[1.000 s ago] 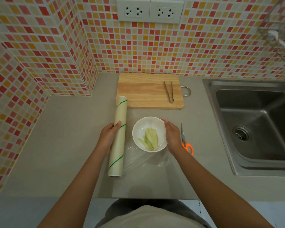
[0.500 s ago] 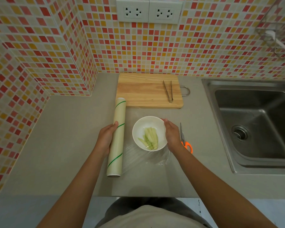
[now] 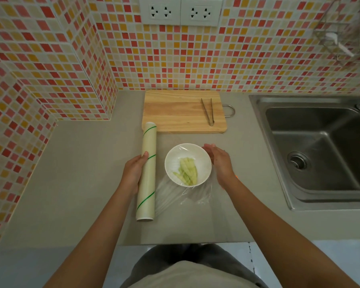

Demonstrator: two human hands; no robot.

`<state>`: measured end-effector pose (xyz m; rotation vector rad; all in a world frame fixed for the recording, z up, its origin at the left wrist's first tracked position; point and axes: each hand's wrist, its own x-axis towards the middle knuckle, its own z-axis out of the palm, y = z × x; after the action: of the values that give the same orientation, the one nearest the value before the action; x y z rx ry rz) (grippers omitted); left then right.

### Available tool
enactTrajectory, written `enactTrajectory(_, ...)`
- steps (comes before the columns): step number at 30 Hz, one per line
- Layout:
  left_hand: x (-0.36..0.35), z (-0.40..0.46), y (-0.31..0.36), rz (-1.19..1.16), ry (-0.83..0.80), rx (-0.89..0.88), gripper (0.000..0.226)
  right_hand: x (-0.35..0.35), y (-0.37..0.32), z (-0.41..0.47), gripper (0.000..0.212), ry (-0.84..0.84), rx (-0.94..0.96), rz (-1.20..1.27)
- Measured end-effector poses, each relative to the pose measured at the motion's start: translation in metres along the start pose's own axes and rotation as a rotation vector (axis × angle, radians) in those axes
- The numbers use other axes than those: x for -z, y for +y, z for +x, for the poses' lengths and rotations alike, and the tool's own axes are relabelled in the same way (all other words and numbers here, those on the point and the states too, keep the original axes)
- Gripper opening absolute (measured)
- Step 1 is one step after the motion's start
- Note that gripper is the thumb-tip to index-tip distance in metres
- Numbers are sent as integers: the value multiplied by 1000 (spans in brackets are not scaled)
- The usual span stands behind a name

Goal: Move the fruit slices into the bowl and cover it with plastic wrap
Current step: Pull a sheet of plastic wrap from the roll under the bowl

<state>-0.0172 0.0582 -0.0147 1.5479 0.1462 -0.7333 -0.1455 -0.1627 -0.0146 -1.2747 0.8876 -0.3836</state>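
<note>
A white bowl stands on the grey counter with pale green fruit slices inside. Clear plastic wrap runs from the roll across the bowl's top and bunches on the counter in front of it. The plastic wrap roll, cream with green stripes, lies lengthwise to the left of the bowl. My left hand grips the roll at its middle. My right hand lies with straight fingers against the bowl's right rim, pressing the wrap.
A wooden cutting board with metal tongs on it lies behind the bowl. A steel sink is set into the counter at the right. Tiled walls close the left and back. The counter's front edge is near my body.
My right hand has slid from the bowl's lower right side up along its right rim. It now hides the orange-handled scissors. My left hand still grips the roll.
</note>
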Motion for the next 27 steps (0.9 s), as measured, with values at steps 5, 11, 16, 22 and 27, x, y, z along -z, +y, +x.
enactTrajectory(5,0,4,2,21,-12,-9,25,4,2,-3,37,107,65,-20)
enactTrajectory(11,-1,6,6,33,-28,-41,22,20,5,-15,14,246,215,-242)
enactTrajectory(16,-6,3,10,20,-11,-58,20,34,4,-24,15,278,180,-607)
enactTrajectory(22,-7,-3,9,53,19,-74,19,46,-2,-37,32,232,-19,-1259)
enactTrajectory(27,-8,-5,8,78,52,-98,17,49,0,-41,26,230,-91,-1198)
